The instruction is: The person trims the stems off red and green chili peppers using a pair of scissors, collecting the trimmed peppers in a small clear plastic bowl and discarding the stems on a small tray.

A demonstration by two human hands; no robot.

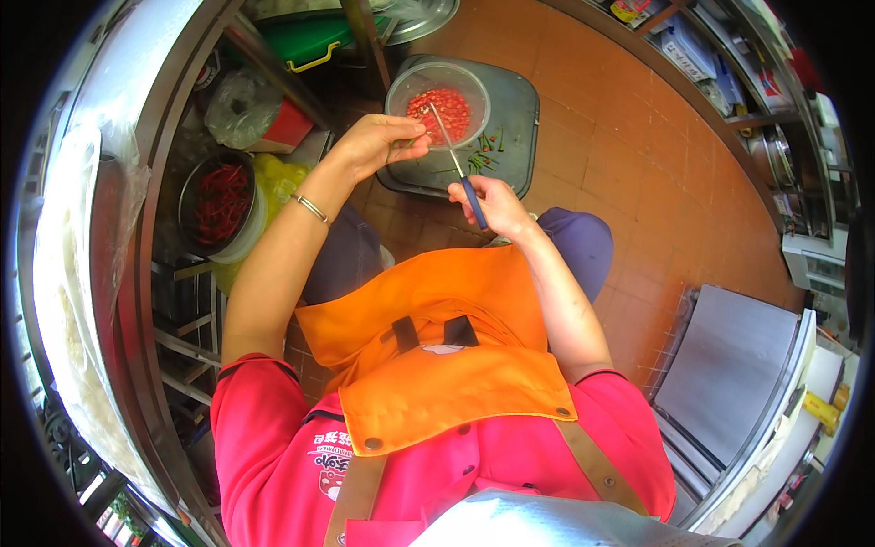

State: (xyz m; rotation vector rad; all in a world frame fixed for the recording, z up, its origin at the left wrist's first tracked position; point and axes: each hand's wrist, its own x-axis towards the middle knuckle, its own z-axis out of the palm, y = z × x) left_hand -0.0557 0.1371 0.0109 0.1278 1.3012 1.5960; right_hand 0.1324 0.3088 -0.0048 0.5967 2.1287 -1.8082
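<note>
My left hand [383, 143] pinches a red chilli [429, 126] by its stem end, over the near left rim of a clear plastic bowl [485, 102]. Chopped red chilli pieces [454, 109] cover the bowl's bottom. In my right hand [497, 204] is a pair of scissors [472, 198] with dark blue handles. Their blades point over the bowl, close to the chilli; whether they touch it I cannot tell. The bowl stands on a dark grey stool [518, 102]. Several green chilli stems [482, 161] lie on the stool's top beside the bowl.
At left, a dark bowl of whole red chillies [222, 202] sits by a yellow plastic bag [273, 176]. A metal table edge [147, 205] runs along that side. Loaded shelves [742, 116] line the far right, and a metal-topped unit [728, 369] stands at lower right.
</note>
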